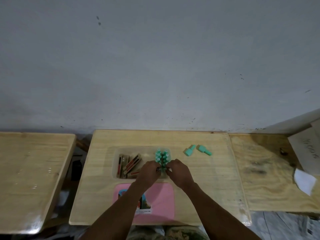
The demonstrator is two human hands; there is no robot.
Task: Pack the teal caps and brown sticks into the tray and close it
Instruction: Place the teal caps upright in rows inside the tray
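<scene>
a bare wooden table [31,170] stood at the far left, apart from the middle table [199,187] where the work lay. on that middle table sat a clear tray [115,163], and its left part held the brown sticks [129,166], lying loosely at angles with red stripes showing. nearer the person, a pink lid [164,201] with a printed label lay flat, just below the tray and partly under the forearms. the left hand [148,173] rested over the tray's right part with its fingers curled in, pinching something small at the near end of the teal caps [162,157] (what exactly it gripped could not be told). the caps stood packed in two rows in the tray's right end. the right hand [179,172] met the left from the other side, fingers likewise bent around the nearest caps. further right, two loose teal caps [197,150] lay on their sides on the table, well apart from the tray. at the far right a white sheet [305,149] with handwriting leaned over a stained board [265,170].
</scene>
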